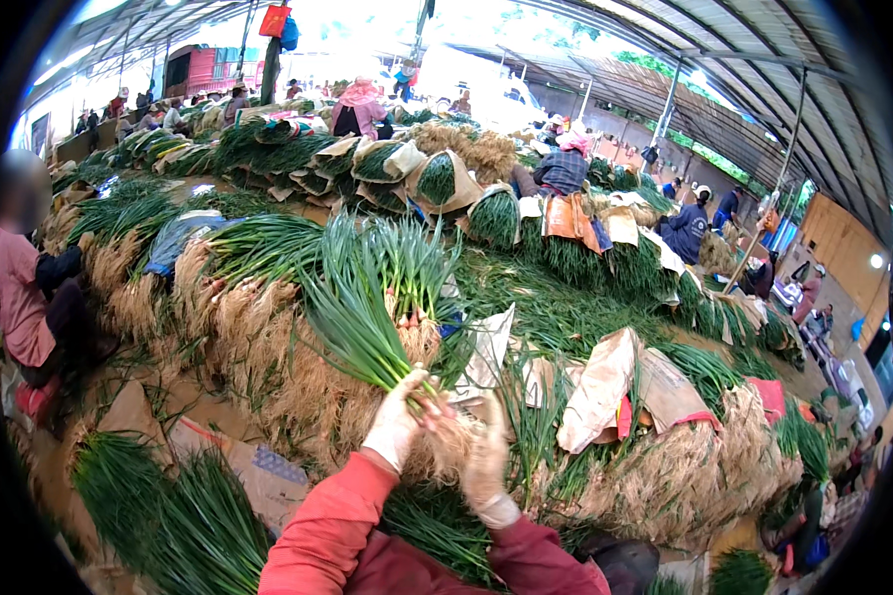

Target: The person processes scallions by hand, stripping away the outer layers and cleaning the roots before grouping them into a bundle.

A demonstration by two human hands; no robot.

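My left hand (pixel 399 421), in a pale glove, is closed around the lower stalks of a bunch of spring onions (pixel 362 322). Their long green leaves point up and away from me, while the stringy tan roots (pixel 448 438) hang on the near side, between my hands. Beside those roots is my right hand (pixel 486 461), its fingers smeared by motion, so I cannot make out whether they grip anything. Just beyond the held bunch, another bunch of spring onions (pixel 415 263) with pinkish-white bulbs rests on the heap.
Rows of spring onions with matted roots (pixel 218 347) stretch left and ahead. Brown paper sacks (pixel 605 387) lie over the pile at right. More green leaves (pixel 169 516) are heaped at lower left. A person in pink (pixel 25 297) sits at far left; others work farther back.
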